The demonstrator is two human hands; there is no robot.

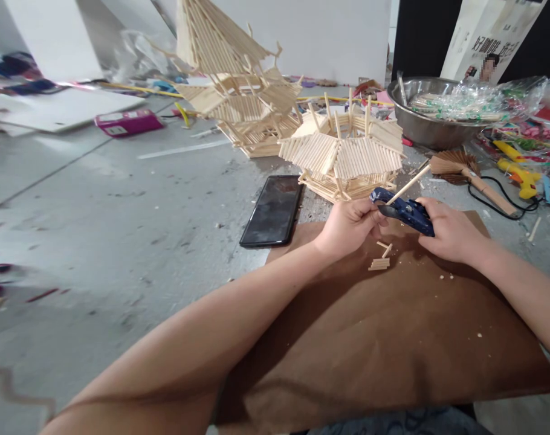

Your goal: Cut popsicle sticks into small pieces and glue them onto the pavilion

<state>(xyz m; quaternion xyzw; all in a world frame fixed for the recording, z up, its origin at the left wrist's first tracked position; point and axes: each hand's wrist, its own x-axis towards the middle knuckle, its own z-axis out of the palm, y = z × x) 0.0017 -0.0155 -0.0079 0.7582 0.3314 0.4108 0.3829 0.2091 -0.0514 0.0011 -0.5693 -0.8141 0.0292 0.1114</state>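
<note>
1. Blue and held in my right hand [451, 232], the tool [408, 212] slants from my palm up and leftward, its head ending at my left fingertips.
2. From beside that head, the stick [410, 185] runs up and to the right, away from me. Its long axis and the tool's make a narrow V that opens rightward.
3. The stick's low end is nearer my left hand [350, 228]; its far end stands up beyond my right hand, apart from it.
4. My right hand is closed around the tool's body. My left fingers are drawn narrow at the head; whether they pinch the stick itself, I cannot tell, as the meeting point is partly hidden.
5. Just below this meeting point, nearer me, short bits [379, 264] lie on the brown sheet [393, 338].
6. Beyond my hands sits the low frame [350, 154], with the phone [274, 210] flat to the left of it.
</note>
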